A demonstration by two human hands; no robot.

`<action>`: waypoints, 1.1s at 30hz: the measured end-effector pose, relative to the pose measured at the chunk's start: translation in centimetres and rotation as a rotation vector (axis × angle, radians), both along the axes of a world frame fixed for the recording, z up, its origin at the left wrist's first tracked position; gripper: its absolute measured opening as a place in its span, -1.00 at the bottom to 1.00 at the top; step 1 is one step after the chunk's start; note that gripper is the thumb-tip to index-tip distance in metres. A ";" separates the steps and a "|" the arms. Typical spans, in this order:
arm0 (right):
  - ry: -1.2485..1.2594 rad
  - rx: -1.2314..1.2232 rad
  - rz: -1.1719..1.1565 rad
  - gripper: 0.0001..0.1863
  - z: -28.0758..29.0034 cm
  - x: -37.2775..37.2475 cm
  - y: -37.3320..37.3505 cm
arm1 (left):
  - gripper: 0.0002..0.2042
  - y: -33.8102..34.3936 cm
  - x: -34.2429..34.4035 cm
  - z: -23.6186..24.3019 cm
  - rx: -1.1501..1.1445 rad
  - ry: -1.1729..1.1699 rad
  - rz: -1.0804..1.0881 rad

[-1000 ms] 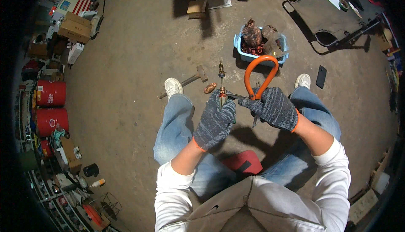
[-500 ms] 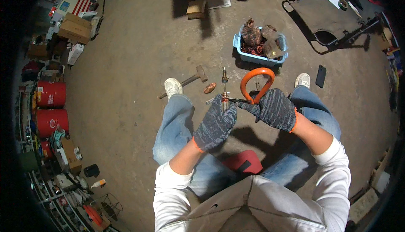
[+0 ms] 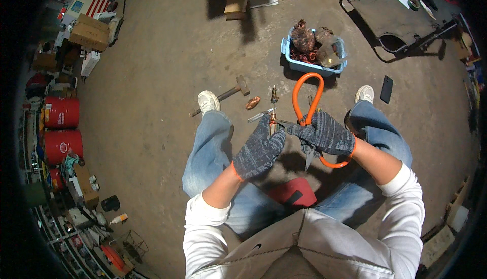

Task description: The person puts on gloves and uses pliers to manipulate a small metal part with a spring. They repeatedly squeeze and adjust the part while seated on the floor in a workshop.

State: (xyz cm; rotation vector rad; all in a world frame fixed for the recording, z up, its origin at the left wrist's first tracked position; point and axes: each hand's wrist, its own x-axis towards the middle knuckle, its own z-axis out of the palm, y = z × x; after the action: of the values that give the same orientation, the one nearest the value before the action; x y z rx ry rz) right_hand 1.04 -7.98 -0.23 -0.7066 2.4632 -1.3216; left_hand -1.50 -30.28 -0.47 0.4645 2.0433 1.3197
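My left hand [image 3: 258, 152], in a dark speckled glove with orange cuff, is closed round a slim metal part [image 3: 274, 96] standing out above it, with a spring-like top and copper-coloured section. My gloved right hand [image 3: 327, 134] grips orange-handled shears [image 3: 297, 101]; their blades are spread, one at the part just above my left thumb, the other pointing down. Beyond lie a copper-coloured oval lump [image 3: 252, 103], a slim silver object [image 3: 257, 116] and a sledgehammer [image 3: 223, 96]. A blue tub [image 3: 304, 66] holds copper-coloured scraps and bags. A red pad [image 3: 299, 190] lies between my legs.
A metal-framed trolley or stand [image 3: 390, 15] is at upper right, a phone [image 3: 386, 90] below it. Cardboard [image 3: 236, 9] lies at the top. Along the left are boxes [image 3: 90, 33], red drums [image 3: 61, 111] and cluttered shelving [image 3: 56, 233]. My shoes rest on the concrete floor.
The shears have swung open: the lower handle now shows below my right hand and a blade points down. The held metal part sits lower than a second ago.
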 end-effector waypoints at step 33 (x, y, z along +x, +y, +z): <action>-0.061 -0.062 0.023 -0.75 -1.2 -0.2 -0.1 | -0.78 -0.5 -0.8 2.4 0.101 1.064 -0.311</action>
State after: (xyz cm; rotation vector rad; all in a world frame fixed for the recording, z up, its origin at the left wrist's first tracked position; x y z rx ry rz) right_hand 0.83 -8.06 -1.45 -0.6961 2.3689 -1.3954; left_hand -2.29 -30.77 1.96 1.7386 2.5227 1.0629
